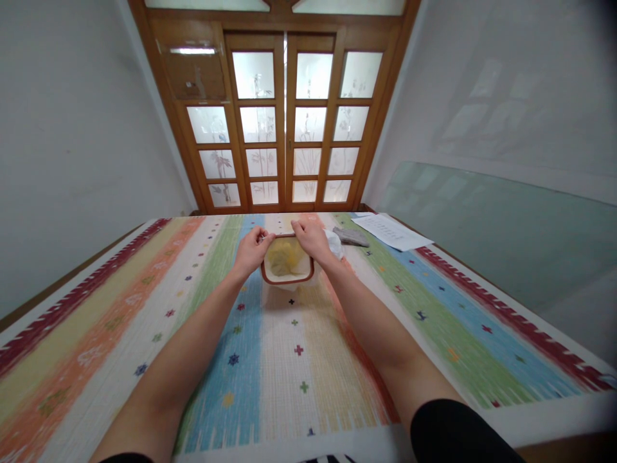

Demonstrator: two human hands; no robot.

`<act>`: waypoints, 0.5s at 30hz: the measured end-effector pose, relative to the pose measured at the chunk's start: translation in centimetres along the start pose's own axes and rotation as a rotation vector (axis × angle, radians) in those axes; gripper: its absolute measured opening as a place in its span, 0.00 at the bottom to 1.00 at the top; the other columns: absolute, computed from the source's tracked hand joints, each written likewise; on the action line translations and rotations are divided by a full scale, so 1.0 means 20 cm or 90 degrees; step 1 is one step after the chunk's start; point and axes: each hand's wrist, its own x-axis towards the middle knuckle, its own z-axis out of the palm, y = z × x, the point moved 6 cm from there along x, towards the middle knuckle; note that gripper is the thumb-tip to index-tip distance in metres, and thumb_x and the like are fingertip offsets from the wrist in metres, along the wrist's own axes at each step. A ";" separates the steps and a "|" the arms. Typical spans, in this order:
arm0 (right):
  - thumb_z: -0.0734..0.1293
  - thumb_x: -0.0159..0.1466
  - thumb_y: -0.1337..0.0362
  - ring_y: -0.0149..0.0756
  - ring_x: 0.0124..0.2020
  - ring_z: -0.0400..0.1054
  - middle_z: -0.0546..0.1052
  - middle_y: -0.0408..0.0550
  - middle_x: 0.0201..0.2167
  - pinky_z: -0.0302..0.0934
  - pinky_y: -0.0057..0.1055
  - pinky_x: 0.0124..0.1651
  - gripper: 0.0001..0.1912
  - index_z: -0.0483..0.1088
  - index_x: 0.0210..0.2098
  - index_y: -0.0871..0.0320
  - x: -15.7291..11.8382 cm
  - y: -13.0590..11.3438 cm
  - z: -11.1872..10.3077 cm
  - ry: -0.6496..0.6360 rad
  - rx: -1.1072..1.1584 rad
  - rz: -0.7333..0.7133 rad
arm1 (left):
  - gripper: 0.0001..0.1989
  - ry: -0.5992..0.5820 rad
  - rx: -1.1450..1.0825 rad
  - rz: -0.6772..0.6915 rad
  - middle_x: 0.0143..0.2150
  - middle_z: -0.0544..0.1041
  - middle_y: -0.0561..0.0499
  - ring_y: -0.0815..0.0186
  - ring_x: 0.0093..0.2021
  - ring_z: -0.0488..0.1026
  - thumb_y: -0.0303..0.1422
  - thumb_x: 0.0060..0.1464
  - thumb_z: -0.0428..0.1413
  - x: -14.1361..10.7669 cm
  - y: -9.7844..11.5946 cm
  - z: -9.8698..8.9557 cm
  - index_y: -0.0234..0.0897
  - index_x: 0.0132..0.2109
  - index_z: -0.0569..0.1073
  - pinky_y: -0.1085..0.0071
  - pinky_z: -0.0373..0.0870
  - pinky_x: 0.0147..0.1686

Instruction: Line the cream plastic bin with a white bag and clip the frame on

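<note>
A small rectangular food container (pixel 288 281) with a reddish-brown rim stands on the striped tablecloth, in the middle of the view. Something yellow (pixel 285 257) shows inside it; what it is I cannot make out, nor whether a clear cover lies over it. My left hand (pixel 252 249) is closed, thumb and fingers pinched at the container's far left corner. At the far right corner, my right hand (pixel 312 240) has its fingers curled over the rim. Its fingertips are partly hidden behind the far edge.
Just right of my right hand lies a white crumpled thing (pixel 333 244), partly hidden. Beside it is a folded grey cloth (pixel 351 236). A printed sheet of paper (pixel 393 232) lies farther right. The tablecloth (pixel 231 379) covers the table; wooden glazed doors (pixel 286 122) stand beyond.
</note>
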 end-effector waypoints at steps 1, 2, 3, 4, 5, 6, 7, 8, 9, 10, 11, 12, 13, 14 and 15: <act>0.56 0.74 0.51 0.37 0.31 0.64 0.75 0.48 0.27 0.46 0.32 0.33 0.25 0.68 0.26 0.56 0.00 0.00 0.00 -0.004 -0.002 0.004 | 0.15 0.000 0.000 0.000 0.27 0.68 0.56 0.67 0.27 0.62 0.47 0.59 0.59 0.00 0.00 0.00 0.40 0.34 0.71 0.69 0.55 0.31; 0.56 0.74 0.52 0.37 0.31 0.65 0.75 0.49 0.28 0.46 0.32 0.33 0.25 0.69 0.26 0.56 0.00 0.00 0.00 -0.007 -0.004 0.010 | 0.15 -0.001 0.003 0.001 0.27 0.68 0.56 0.67 0.28 0.62 0.47 0.59 0.59 0.00 0.01 0.00 0.40 0.34 0.71 0.69 0.55 0.31; 0.56 0.74 0.53 0.37 0.31 0.65 0.75 0.49 0.28 0.46 0.32 0.33 0.24 0.69 0.26 0.57 0.00 0.00 0.00 -0.010 -0.005 0.014 | 0.15 -0.002 0.008 0.002 0.27 0.69 0.56 0.67 0.28 0.62 0.47 0.59 0.59 0.00 0.01 0.00 0.40 0.34 0.71 0.70 0.56 0.31; 0.56 0.74 0.53 0.37 0.31 0.65 0.75 0.49 0.28 0.46 0.32 0.33 0.25 0.69 0.26 0.57 0.00 0.00 0.00 -0.012 -0.005 0.015 | 0.15 -0.003 0.013 0.004 0.27 0.69 0.55 0.67 0.28 0.62 0.47 0.59 0.59 0.00 0.01 0.00 0.40 0.34 0.71 0.70 0.56 0.31; 0.56 0.74 0.53 0.37 0.31 0.65 0.75 0.49 0.28 0.46 0.32 0.33 0.25 0.69 0.26 0.57 0.00 0.00 0.00 -0.012 -0.003 0.014 | 0.15 -0.003 0.017 0.005 0.28 0.69 0.55 0.67 0.28 0.62 0.47 0.59 0.59 0.00 0.02 0.01 0.40 0.35 0.71 0.70 0.56 0.30; 0.56 0.74 0.53 0.37 0.31 0.65 0.76 0.49 0.28 0.47 0.32 0.33 0.25 0.70 0.26 0.57 0.00 0.00 0.00 -0.010 -0.002 0.012 | 0.15 -0.003 0.021 0.006 0.27 0.69 0.56 0.67 0.28 0.62 0.47 0.59 0.59 0.00 0.02 0.01 0.40 0.35 0.71 0.70 0.56 0.30; 0.56 0.74 0.53 0.36 0.31 0.65 0.76 0.48 0.28 0.47 0.32 0.33 0.25 0.70 0.26 0.57 0.00 0.00 0.00 -0.003 -0.002 0.012 | 0.15 -0.001 0.027 0.007 0.27 0.68 0.56 0.67 0.28 0.62 0.47 0.59 0.58 0.00 0.02 0.01 0.40 0.35 0.71 0.70 0.56 0.30; 0.56 0.74 0.53 0.36 0.31 0.65 0.76 0.48 0.28 0.46 0.31 0.34 0.24 0.70 0.26 0.57 0.00 0.00 0.00 0.006 -0.004 0.015 | 0.15 0.002 0.035 0.008 0.27 0.68 0.56 0.67 0.28 0.62 0.46 0.60 0.58 0.00 0.02 0.01 0.40 0.35 0.71 0.70 0.56 0.30; 0.57 0.74 0.53 0.35 0.32 0.65 0.76 0.47 0.28 0.46 0.31 0.34 0.24 0.70 0.26 0.57 0.00 0.01 0.00 0.017 -0.006 0.020 | 0.15 0.005 0.044 0.009 0.26 0.67 0.56 0.67 0.28 0.62 0.46 0.60 0.58 0.00 0.01 0.01 0.40 0.35 0.71 0.70 0.56 0.30; 0.57 0.74 0.52 0.35 0.32 0.64 0.76 0.47 0.28 0.46 0.31 0.34 0.24 0.70 0.26 0.57 -0.01 0.01 0.00 0.028 -0.008 0.026 | 0.14 0.008 0.053 0.010 0.26 0.67 0.56 0.67 0.27 0.62 0.46 0.60 0.58 0.00 0.01 0.01 0.40 0.35 0.71 0.70 0.56 0.30; 0.57 0.74 0.51 0.35 0.32 0.64 0.75 0.46 0.29 0.46 0.31 0.34 0.25 0.69 0.26 0.57 -0.01 0.01 -0.01 0.036 -0.010 0.032 | 0.14 0.013 0.060 0.011 0.26 0.67 0.56 0.67 0.27 0.62 0.46 0.60 0.57 0.00 0.01 0.01 0.40 0.35 0.71 0.70 0.56 0.30; 0.57 0.74 0.50 0.34 0.32 0.64 0.75 0.46 0.28 0.46 0.31 0.34 0.25 0.69 0.26 0.57 -0.01 0.01 -0.01 0.038 -0.011 0.036 | 0.14 0.020 0.066 0.012 0.26 0.67 0.56 0.67 0.27 0.62 0.46 0.60 0.57 0.00 0.01 0.00 0.40 0.35 0.71 0.70 0.56 0.30; 0.57 0.74 0.49 0.34 0.32 0.64 0.75 0.46 0.28 0.46 0.30 0.34 0.25 0.69 0.26 0.57 -0.01 0.01 -0.01 0.036 -0.010 0.039 | 0.14 0.028 0.069 0.011 0.27 0.67 0.56 0.67 0.28 0.62 0.46 0.60 0.57 -0.01 0.00 0.00 0.40 0.35 0.71 0.70 0.56 0.30; 0.57 0.73 0.48 0.34 0.32 0.64 0.74 0.46 0.28 0.46 0.30 0.34 0.25 0.68 0.26 0.57 -0.01 0.01 0.00 0.031 -0.009 0.041 | 0.14 0.036 0.071 0.011 0.27 0.68 0.56 0.67 0.28 0.63 0.46 0.61 0.57 -0.01 0.00 0.00 0.40 0.35 0.71 0.70 0.56 0.30; 0.57 0.73 0.48 0.34 0.32 0.64 0.74 0.46 0.28 0.46 0.30 0.34 0.25 0.68 0.26 0.57 -0.01 0.01 0.00 0.026 -0.007 0.042 | 0.14 0.045 0.073 0.010 0.28 0.69 0.56 0.67 0.28 0.63 0.46 0.61 0.57 -0.01 0.00 -0.01 0.40 0.35 0.71 0.70 0.57 0.30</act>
